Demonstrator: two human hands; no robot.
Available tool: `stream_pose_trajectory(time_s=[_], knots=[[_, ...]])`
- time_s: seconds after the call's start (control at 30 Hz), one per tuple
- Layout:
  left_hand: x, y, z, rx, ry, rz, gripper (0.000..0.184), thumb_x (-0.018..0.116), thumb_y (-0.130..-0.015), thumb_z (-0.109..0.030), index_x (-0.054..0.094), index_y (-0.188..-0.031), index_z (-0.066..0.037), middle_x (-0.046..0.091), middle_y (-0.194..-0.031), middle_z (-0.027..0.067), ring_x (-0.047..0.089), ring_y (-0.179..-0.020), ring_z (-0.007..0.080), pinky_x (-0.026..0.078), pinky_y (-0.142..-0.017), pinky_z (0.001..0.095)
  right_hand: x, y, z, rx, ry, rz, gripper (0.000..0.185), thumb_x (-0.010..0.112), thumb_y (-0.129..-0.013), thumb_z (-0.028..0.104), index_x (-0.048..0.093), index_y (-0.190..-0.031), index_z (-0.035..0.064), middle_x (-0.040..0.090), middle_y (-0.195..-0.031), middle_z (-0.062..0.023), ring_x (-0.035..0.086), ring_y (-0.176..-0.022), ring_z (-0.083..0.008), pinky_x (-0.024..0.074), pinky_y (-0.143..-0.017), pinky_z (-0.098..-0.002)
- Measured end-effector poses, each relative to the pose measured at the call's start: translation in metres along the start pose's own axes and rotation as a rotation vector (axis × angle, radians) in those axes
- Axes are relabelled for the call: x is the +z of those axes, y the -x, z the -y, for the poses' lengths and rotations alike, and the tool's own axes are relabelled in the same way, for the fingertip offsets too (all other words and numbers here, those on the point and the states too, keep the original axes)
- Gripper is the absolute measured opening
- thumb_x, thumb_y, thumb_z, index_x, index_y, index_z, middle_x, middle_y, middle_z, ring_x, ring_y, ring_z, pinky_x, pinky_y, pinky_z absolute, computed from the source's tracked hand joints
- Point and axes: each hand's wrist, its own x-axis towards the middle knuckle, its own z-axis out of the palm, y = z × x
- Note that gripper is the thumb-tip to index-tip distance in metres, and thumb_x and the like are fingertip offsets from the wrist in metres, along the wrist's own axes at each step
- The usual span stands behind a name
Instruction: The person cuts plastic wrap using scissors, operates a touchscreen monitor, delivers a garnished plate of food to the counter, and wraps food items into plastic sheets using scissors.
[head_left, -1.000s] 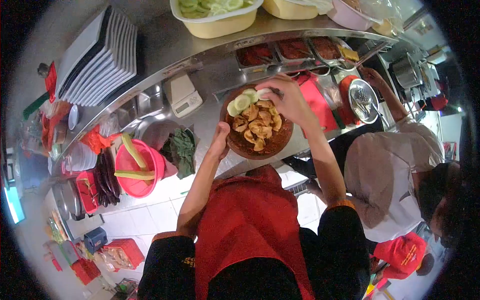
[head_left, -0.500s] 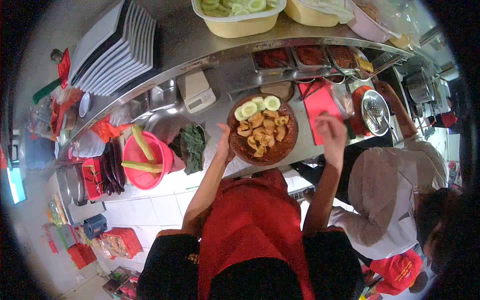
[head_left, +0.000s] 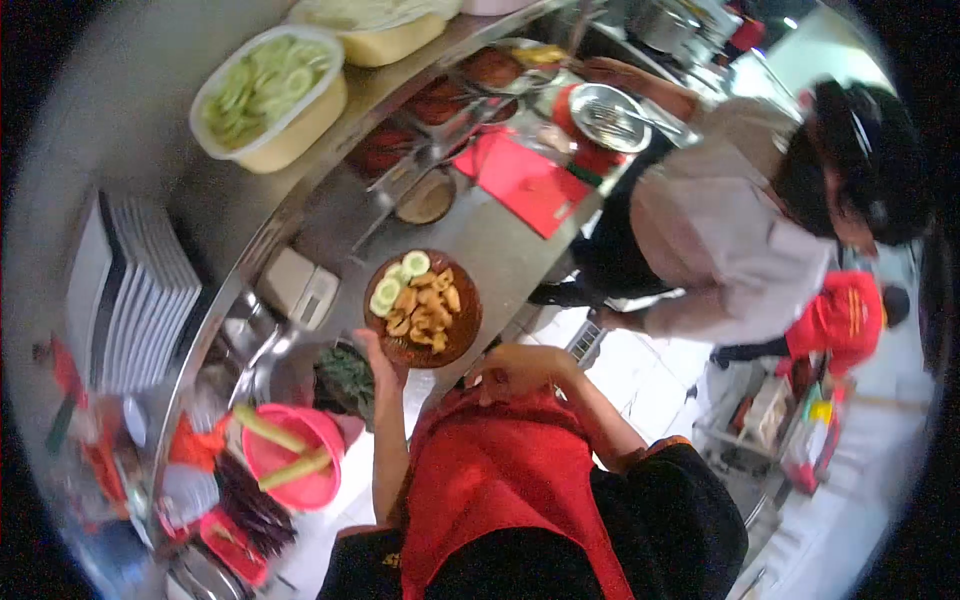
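Observation:
A round brown mortar-like dish (head_left: 468, 318) stands on the steel counter. It holds fried golden-brown pieces (head_left: 424, 310), with cucumber slices (head_left: 389, 288) along the upper left of its rim and reddish paste beneath. My left hand (head_left: 384, 362) rests against the dish's lower left side, thumb up along the edge, its other fingers partly hidden. Away from the dish, my right hand (head_left: 508, 376) is in front of my red apron (head_left: 510, 450), fingers curled and touching the cloth; whether anything small is in them cannot be made out.
A co-worker (head_left: 720, 220) stands to the right, near a red cutting board (head_left: 528, 182) and a metal bowl (head_left: 610, 118). Stacked plates (head_left: 135, 290), a scale (head_left: 300, 288), a pink bucket (head_left: 325, 440) and a cucumber tub (head_left: 290, 135) are left. Another person (head_left: 840, 315) is farther off.
The view has turned towards the right. My right hand has left the cucumber slices, passed over the counter's right side and come down to my apron. My left hand stays at the dish.

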Motion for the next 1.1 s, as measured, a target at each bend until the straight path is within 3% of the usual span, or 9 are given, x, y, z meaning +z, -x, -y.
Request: stream_pose_trajectory(time_s=[0.17,0.27,0.37,0.5,0.77,0.87,0.93,1.0,1.1], knots=[[-0.075,0.002,0.050,-0.150,0.073,0.122,0.080,0.035,-0.095,-0.069,0.040,-0.144,-0.005,0.050,-0.140,0.0113,0.050,-0.126,0.0321,0.043,-0.105,0.0468,0.115,0.019,-0.071,0.315,0.053,0.035,0.029,0.066,-0.087,0.033,0.071,-0.094,0.0057,0.070,-0.088,-0.0173,0.066,-0.079,-0.0295,0.0518,-0.074,-0.0419],[-0.047,0.021,0.051,-0.284,0.082,0.281,0.082,0.043,-0.093,-0.068,0.037,-0.146,-0.005,0.046,-0.145,0.0095,0.048,-0.128,0.0303,0.041,-0.107,0.0467,0.206,0.061,-0.111,0.677,0.033,-0.242,0.042,0.059,-0.089,0.036,0.064,-0.122,0.0112,0.065,-0.121,-0.0191,0.063,-0.110,-0.0319,0.0512,-0.089,-0.0407],[-0.031,0.049,0.063,-0.473,0.140,0.366,0.081,0.039,-0.094,-0.068,0.037,-0.146,-0.006,0.045,-0.146,0.0095,0.046,-0.130,0.0301,0.039,-0.109,0.0469,0.289,0.111,-0.121,0.990,-0.127,-0.524,0.039,0.064,-0.084,0.039,0.071,-0.107,0.0085,0.070,-0.100,-0.0209,0.067,-0.090,-0.0404,0.0541,-0.082,-0.0436],[-0.033,0.053,0.100,-0.554,-0.002,0.624,0.086,0.026,-0.093,-0.073,0.035,-0.147,-0.007,0.042,-0.147,0.0121,0.044,-0.133,0.0330,0.038,-0.110,0.0485,0.432,0.147,-0.158,1.210,-0.266,-0.652,0.034,0.065,-0.083,0.037,0.073,-0.100,0.0082,0.072,-0.095,-0.0184,0.069,-0.089,-0.0353,0.0544,-0.081,-0.0422],[-0.018,0.116,0.138,-0.928,-0.296,1.080,0.088,0.036,-0.091,-0.073,0.033,-0.147,-0.007,0.041,-0.147,0.0136,0.044,-0.132,0.0334,0.041,-0.107,0.0505,0.646,0.102,-0.085,1.063,-1.214,-1.473,0.029,0.063,-0.090,0.032,0.073,-0.098,0.0062,0.073,-0.082,-0.0088,0.069,-0.074,-0.0160,0.0554,-0.069,-0.0325],[0.017,0.249,0.142,-1.139,-0.291,1.296,0.085,0.032,-0.093,-0.072,0.033,-0.148,-0.007,0.040,-0.148,0.0137,0.044,-0.132,0.0335,0.040,-0.108,0.0505,0.798,0.065,-0.074,1.001,-1.224,-1.794,0.033,0.063,-0.089,0.035,0.074,-0.098,0.0060,0.072,-0.080,-0.0079,0.068,-0.074,-0.0148,0.0555,-0.068,-0.0320],[-0.009,0.268,0.208,-1.242,-0.316,1.320,0.085,0.029,-0.093,-0.072,0.032,-0.148,-0.008,0.038,-0.150,0.0142,0.044,-0.132,0.0340,0.039,-0.108,0.0503,0.871,0.024,-0.071,1.279,-1.233,-1.816,0.032,0.064,-0.088,0.035,0.075,-0.098,0.0060,0.071,-0.079,-0.0077,0.068,-0.071,-0.0151,0.0562,-0.063,-0.0310],[0.006,0.341,0.223,-1.228,-0.405,1.420,0.086,0.026,-0.093,-0.074,0.031,-0.150,-0.010,0.036,-0.151,0.0111,0.039,-0.135,0.0332,0.035,-0.112,0.0506,0.905,0.009,-0.010,1.117,-1.705,-1.875,0.031,0.064,-0.088,0.033,0.074,-0.099,0.0054,0.072,-0.081,-0.0090,0.068,-0.066,-0.0155,0.0567,-0.059,-0.0300],[-0.036,0.455,0.249,-1.403,-0.411,1.384,0.082,0.026,-0.094,-0.073,0.029,-0.151,-0.015,0.033,-0.154,0.0094,0.035,-0.139,0.0333,0.031,-0.114,0.0516,0.999,-0.020,0.023,0.972,-1.899,-1.921,0.034,0.064,-0.088,0.034,0.073,-0.103,0.0047,0.073,-0.085,-0.0074,0.069,-0.069,-0.0165,0.0566,-0.057,-0.0303]])
